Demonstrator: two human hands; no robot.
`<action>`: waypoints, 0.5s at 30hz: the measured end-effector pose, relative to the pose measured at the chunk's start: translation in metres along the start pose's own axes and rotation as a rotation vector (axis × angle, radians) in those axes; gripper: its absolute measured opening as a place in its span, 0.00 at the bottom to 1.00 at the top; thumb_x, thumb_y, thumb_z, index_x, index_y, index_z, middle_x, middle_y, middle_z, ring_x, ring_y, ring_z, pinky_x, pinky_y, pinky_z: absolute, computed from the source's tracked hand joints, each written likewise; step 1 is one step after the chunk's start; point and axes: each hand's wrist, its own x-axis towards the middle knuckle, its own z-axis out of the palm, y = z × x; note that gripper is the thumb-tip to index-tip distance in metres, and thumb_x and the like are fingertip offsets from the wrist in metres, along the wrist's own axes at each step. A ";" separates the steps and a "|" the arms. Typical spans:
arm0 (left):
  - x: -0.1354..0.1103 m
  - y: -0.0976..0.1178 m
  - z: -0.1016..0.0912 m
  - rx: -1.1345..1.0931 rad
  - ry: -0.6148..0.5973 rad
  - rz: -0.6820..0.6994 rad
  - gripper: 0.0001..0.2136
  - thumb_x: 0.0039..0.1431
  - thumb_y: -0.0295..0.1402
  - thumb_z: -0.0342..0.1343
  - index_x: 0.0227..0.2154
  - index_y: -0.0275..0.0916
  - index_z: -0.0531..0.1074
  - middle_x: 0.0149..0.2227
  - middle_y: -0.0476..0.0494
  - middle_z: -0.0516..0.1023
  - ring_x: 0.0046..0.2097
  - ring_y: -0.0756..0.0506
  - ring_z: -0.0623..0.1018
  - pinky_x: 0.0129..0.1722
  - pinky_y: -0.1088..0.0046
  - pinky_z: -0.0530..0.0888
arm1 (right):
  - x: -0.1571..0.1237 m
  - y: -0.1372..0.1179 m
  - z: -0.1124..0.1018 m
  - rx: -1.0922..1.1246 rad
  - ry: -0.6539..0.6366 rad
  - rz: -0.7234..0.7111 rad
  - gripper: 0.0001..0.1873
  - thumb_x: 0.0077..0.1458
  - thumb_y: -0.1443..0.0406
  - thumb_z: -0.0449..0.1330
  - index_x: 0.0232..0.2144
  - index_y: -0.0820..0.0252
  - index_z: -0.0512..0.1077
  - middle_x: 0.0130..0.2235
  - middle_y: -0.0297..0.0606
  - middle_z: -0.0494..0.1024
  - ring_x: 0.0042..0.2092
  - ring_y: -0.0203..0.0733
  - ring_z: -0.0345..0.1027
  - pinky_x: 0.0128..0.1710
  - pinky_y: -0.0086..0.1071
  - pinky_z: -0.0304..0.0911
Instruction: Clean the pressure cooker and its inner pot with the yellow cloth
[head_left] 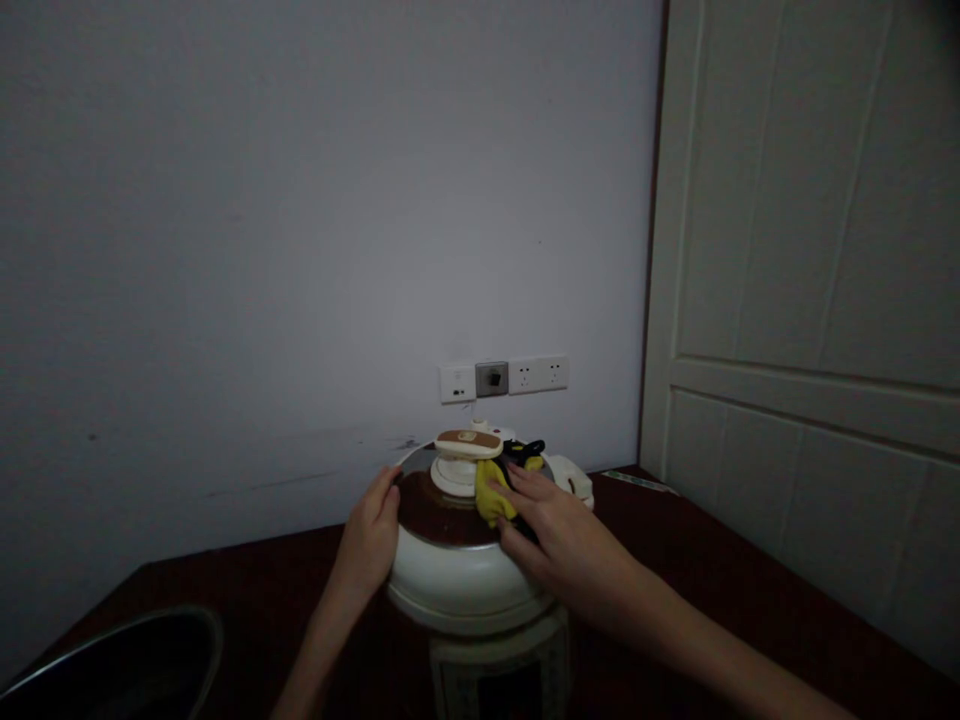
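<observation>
A white electric pressure cooker (pixel 480 590) stands on a dark red table, its lid (pixel 439 515) brown on top with a white knob handle (pixel 466 455). My left hand (pixel 371 540) rests on the lid's left edge, fingers curved against it. My right hand (pixel 559 545) lies on the right side of the lid and presses a yellow and black cloth (pixel 495 495) against the lid beside the handle.
A dark metal bowl (pixel 127 660) sits at the lower left on the table (pixel 712 570). Wall sockets (pixel 502 378) are mounted just behind the cooker. A white panelled door (pixel 810 300) fills the right side.
</observation>
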 end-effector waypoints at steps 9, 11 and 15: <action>0.001 -0.002 -0.001 -0.012 0.002 -0.004 0.23 0.54 0.40 0.44 0.46 0.32 0.72 0.53 0.36 0.72 0.57 0.41 0.69 0.61 0.61 0.58 | 0.029 -0.025 0.016 0.053 -0.029 -0.220 0.23 0.56 0.64 0.53 0.53 0.70 0.67 0.57 0.55 0.67 0.60 0.51 0.57 0.59 0.43 0.54; 0.000 0.001 -0.002 -0.056 -0.022 0.010 0.22 0.52 0.39 0.45 0.45 0.33 0.73 0.51 0.37 0.74 0.55 0.41 0.71 0.59 0.61 0.61 | 0.052 -0.033 0.021 -0.011 -0.043 -0.276 0.21 0.58 0.63 0.51 0.49 0.73 0.70 0.51 0.57 0.72 0.56 0.52 0.63 0.57 0.43 0.57; -0.002 0.007 -0.006 -0.146 -0.125 0.044 0.20 0.51 0.35 0.45 0.45 0.35 0.72 0.48 0.38 0.76 0.53 0.39 0.73 0.53 0.62 0.68 | 0.087 -0.042 0.026 -0.150 -0.161 -0.272 0.20 0.60 0.63 0.46 0.35 0.70 0.74 0.36 0.53 0.78 0.40 0.51 0.73 0.41 0.41 0.66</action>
